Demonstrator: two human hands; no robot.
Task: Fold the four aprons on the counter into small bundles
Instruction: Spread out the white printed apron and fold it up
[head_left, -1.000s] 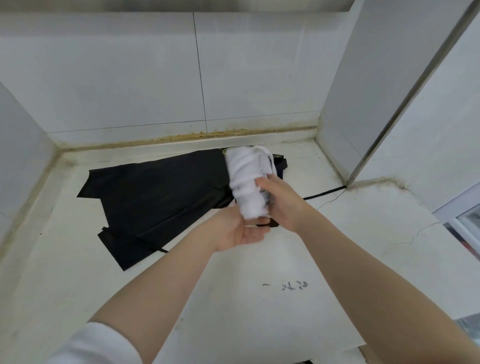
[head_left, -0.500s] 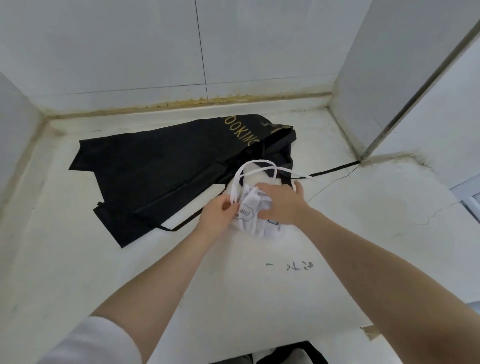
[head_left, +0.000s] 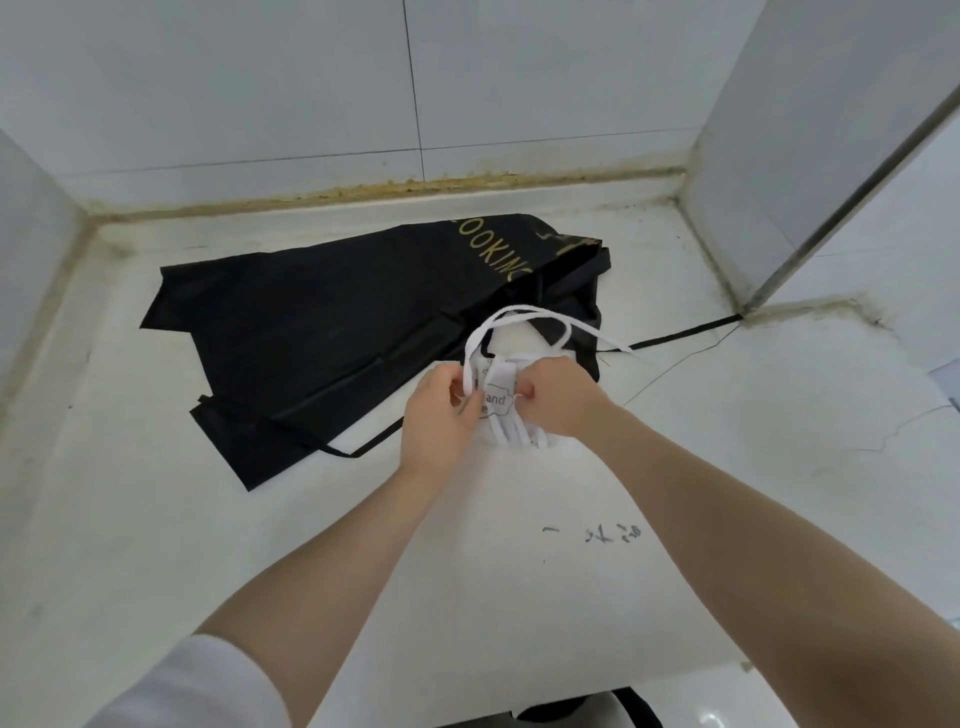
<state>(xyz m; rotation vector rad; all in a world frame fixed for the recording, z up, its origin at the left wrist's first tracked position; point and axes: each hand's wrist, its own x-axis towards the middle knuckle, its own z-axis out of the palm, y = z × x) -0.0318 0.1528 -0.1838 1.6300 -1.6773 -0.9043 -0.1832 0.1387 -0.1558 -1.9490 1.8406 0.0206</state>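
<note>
Aprons were two in view: your left hand (head_left: 435, 415) and right hand (head_left: 561, 396) both had fingers curled round the white apron bundle (head_left: 500, 408), pinching it from either side on the counter (head_left: 156, 519), its white straps (head_left: 524, 313) looping out on the far side. Touching it on the far left lay the black apron (head_left: 322, 332), spread flat, its black tie (head_left: 680, 332) trailing right.

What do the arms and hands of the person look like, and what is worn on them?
Both hands, the left hand and the right hand, are bare: no gloves, rings or watch show. The left arm has a white sleeve pushed up near the elbow. The right forearm is bare as far as the frame shows.
</note>
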